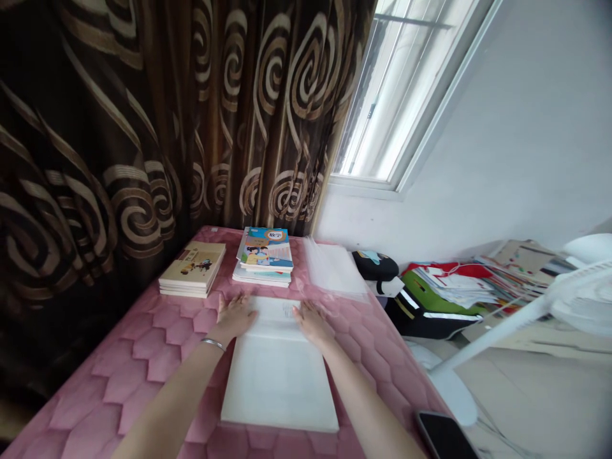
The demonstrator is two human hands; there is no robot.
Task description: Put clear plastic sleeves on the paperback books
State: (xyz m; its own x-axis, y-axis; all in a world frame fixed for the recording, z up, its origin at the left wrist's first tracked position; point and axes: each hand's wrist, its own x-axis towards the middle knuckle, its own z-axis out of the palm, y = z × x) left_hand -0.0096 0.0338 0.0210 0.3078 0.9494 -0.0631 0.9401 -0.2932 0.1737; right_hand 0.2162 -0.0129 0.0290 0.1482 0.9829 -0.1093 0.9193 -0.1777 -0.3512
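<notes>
A white-paged book (280, 382) lies open and flat in front of me on the pink quilted bedspread (148, 338). A crosswise line divides its smaller far part from the larger near part, and small print shows at the far right. My left hand (236, 317), below a silver bracelet (213, 344), rests flat at the far left edge with fingers spread. Opposite it, my right hand (312, 322) lies on the far right edge, its fingers stretched out. Neither hand grips anything. Whether a clear film covers the book, I cannot tell.
Beyond my hands stand a stack of tan books (194, 264) and a stack topped by a blue textbook (268, 248). Translucent plastic sheets (337, 271) lie to their right. A phone (444, 437) sits at the near right edge, with a white fan (502, 328) beyond it.
</notes>
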